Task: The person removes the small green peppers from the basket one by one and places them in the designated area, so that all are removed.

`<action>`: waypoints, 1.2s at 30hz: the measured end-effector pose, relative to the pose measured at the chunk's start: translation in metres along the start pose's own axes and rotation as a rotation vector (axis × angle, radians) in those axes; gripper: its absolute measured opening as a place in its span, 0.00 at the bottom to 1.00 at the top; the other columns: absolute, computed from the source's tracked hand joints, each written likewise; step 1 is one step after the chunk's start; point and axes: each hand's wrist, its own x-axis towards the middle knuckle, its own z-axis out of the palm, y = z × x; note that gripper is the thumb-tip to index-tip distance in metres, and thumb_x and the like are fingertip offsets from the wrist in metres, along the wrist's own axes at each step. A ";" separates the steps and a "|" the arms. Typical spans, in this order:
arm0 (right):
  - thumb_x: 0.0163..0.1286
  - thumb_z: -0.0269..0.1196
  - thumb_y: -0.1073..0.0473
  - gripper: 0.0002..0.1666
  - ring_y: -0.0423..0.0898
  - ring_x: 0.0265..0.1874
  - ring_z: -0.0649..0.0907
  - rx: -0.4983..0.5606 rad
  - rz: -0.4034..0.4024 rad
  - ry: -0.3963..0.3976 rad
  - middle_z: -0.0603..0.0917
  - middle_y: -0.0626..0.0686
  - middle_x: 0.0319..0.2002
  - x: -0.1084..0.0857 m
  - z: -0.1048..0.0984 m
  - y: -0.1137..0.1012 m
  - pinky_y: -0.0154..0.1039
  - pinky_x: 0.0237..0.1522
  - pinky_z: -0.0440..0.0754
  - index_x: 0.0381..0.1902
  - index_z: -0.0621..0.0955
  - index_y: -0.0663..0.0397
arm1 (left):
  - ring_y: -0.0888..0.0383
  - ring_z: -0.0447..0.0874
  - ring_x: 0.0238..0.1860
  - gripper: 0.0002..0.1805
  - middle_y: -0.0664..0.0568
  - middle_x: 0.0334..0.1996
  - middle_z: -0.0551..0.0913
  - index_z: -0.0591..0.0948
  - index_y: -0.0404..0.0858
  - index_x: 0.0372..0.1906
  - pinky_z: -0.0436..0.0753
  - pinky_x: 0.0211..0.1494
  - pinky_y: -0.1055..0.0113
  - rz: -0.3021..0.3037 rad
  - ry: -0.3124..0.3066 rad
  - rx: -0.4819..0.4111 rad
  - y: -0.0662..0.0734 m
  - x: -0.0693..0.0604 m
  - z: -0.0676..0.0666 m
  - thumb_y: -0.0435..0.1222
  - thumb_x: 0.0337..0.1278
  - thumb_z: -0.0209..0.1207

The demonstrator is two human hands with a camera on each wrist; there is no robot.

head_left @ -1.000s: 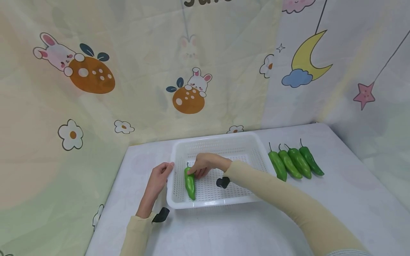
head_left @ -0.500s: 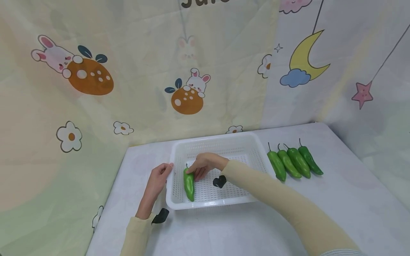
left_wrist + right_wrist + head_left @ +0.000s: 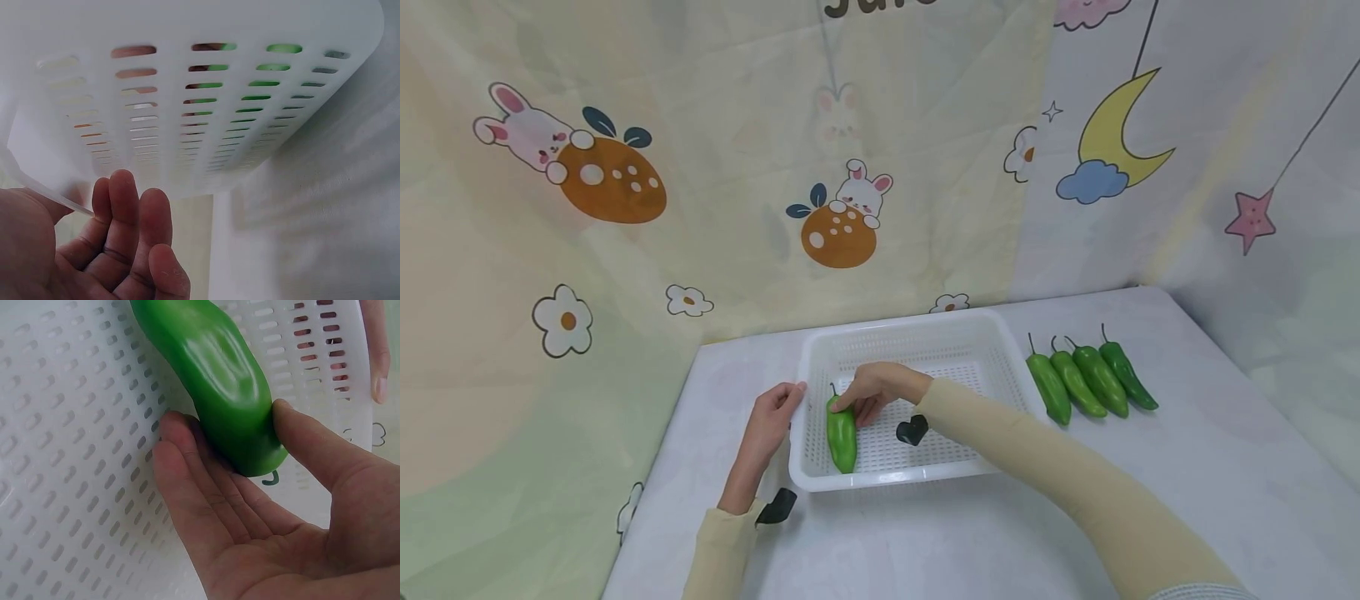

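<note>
Inside the left end of a white perforated plastic basket [image 3: 917,477] is a green chili pepper [image 3: 842,442], its stem pointing to the far side. My right hand [image 3: 880,390] reaches over the basket and holds the pepper near its stem end. In the right wrist view the thumb [image 3: 312,440] presses one side of the pepper while the fingers lie along and under the other. My left hand [image 3: 772,417] grips the basket's left rim. From the left wrist, the fingers [image 3: 125,219] curl outside the basket wall, and the thumb is partly hidden behind the rim.
Several more green chili peppers [image 3: 1090,379] lie side by side on the white-covered table [image 3: 1210,467], right of the basket. A printed cloth [image 3: 737,167] with rabbits, flowers and a moon hangs behind the table.
The pepper in the basket has shifted slightly left and turned a little, now lying straighter along the basket's left side. The right hand has moved slightly with it. The left hand stays on the rim.
</note>
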 end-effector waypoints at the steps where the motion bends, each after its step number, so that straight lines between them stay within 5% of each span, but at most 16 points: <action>1: 0.66 0.71 0.50 0.17 0.57 0.44 0.89 -0.001 -0.002 -0.002 0.88 0.58 0.30 0.000 0.000 0.000 0.47 0.54 0.84 0.33 0.84 0.61 | 0.56 0.86 0.35 0.21 0.42 0.43 0.88 0.82 0.37 0.48 0.82 0.37 0.67 0.001 -0.001 0.000 0.000 0.000 0.000 0.52 0.74 0.53; 17: 0.67 0.69 0.50 0.17 0.62 0.50 0.87 0.013 -0.030 -0.043 0.89 0.60 0.32 -0.010 -0.014 -0.004 0.52 0.58 0.81 0.35 0.84 0.62 | 0.56 0.86 0.35 0.23 0.42 0.44 0.88 0.82 0.37 0.48 0.83 0.38 0.66 0.007 0.003 0.003 0.001 -0.001 0.000 0.54 0.73 0.53; 36: 0.66 0.70 0.48 0.18 0.56 0.44 0.90 -0.052 -0.043 -0.066 0.90 0.56 0.32 -0.037 -0.045 -0.005 0.47 0.53 0.84 0.36 0.86 0.60 | 0.56 0.84 0.35 0.23 0.42 0.43 0.87 0.81 0.36 0.49 0.80 0.38 0.66 0.009 0.000 0.001 0.000 -0.001 -0.001 0.53 0.74 0.52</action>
